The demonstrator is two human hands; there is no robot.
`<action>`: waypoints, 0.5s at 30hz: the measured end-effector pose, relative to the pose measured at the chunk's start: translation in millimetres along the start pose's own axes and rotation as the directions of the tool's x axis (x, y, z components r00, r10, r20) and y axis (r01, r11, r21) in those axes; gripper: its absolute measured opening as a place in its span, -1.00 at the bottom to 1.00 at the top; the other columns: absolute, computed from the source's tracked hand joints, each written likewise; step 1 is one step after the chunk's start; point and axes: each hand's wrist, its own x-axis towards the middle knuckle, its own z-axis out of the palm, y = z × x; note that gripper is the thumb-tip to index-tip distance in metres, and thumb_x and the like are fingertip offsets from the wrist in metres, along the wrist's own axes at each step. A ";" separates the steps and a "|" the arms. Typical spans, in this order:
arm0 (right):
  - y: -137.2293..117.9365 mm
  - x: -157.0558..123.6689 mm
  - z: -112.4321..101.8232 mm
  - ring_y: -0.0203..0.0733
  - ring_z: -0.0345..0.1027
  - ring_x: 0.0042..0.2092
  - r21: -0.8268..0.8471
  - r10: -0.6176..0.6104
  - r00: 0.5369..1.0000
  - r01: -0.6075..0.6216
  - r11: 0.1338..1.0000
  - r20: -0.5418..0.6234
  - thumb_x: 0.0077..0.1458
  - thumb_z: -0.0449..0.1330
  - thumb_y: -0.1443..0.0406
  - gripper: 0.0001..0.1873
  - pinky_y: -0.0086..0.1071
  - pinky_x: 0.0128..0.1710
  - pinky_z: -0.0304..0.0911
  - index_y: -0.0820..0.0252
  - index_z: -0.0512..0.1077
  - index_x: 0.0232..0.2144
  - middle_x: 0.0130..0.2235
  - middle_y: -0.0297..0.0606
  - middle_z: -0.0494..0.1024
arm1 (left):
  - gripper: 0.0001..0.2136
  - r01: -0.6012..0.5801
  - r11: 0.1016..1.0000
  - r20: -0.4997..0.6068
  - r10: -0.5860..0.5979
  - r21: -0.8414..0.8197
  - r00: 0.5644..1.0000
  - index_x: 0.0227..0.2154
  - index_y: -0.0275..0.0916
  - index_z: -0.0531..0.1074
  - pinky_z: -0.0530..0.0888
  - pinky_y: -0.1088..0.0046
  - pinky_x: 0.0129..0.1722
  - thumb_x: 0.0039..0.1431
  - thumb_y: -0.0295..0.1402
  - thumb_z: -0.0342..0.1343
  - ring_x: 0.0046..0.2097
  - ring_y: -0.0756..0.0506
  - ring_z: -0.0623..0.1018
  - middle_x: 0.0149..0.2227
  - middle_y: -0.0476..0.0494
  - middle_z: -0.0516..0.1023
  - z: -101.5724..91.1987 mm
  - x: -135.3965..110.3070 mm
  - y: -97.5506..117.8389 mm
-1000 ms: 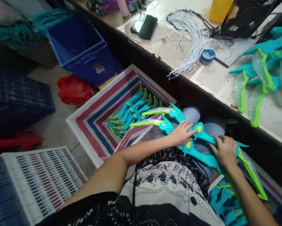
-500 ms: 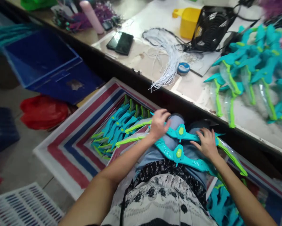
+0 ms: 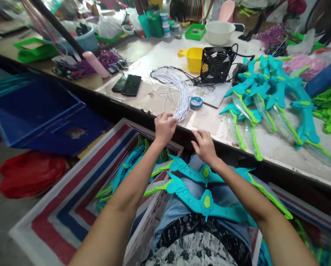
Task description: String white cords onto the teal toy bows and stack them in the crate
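Observation:
My left hand [image 3: 164, 127] is at the table's front edge, its fingers closed on the loose ends of a bundle of white strings [image 3: 183, 101]. How many strings it grips is too small to tell. Just right of it, my right hand [image 3: 205, 146] hovers by the edge, thumb and fingers apart, holding nothing. Across my lap lie two turquoise toy bows, the far bow [image 3: 187, 170] and the near bow [image 3: 223, 212], each with a green centre piece and green limb tips. My right forearm passes over both.
A pile of similar bows [image 3: 276, 87] covers the table's right side. Behind the strings stand a black fan [image 3: 217, 66] and a yellow scoop [image 3: 195, 61]. A blue round tin [image 3: 196, 102] and a black phone-like slab [image 3: 126, 84] lie nearby. Left, a striped-lined box [image 3: 71, 192] holds more bows.
Both hands have left the bows on my lap and moved up to the table edge. My left hand has closed on the string ends. The view has tilted up, showing more table.

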 end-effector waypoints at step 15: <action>27.8 62.3 -20.1 -0.19 0.41 -0.24 0.523 0.079 0.986 0.008 0.852 -0.144 0.22 0.11 0.19 -0.76 -0.27 -0.14 0.34 0.19 0.49 -0.36 -0.30 -0.23 0.54 | -0.75 -0.089 0.877 -0.347 -0.092 -0.473 0.933 -0.40 -0.34 0.59 0.34 0.56 -0.46 0.03 -0.22 0.24 -0.58 0.17 0.23 -0.65 0.11 0.35 -130.7 31.2 30.6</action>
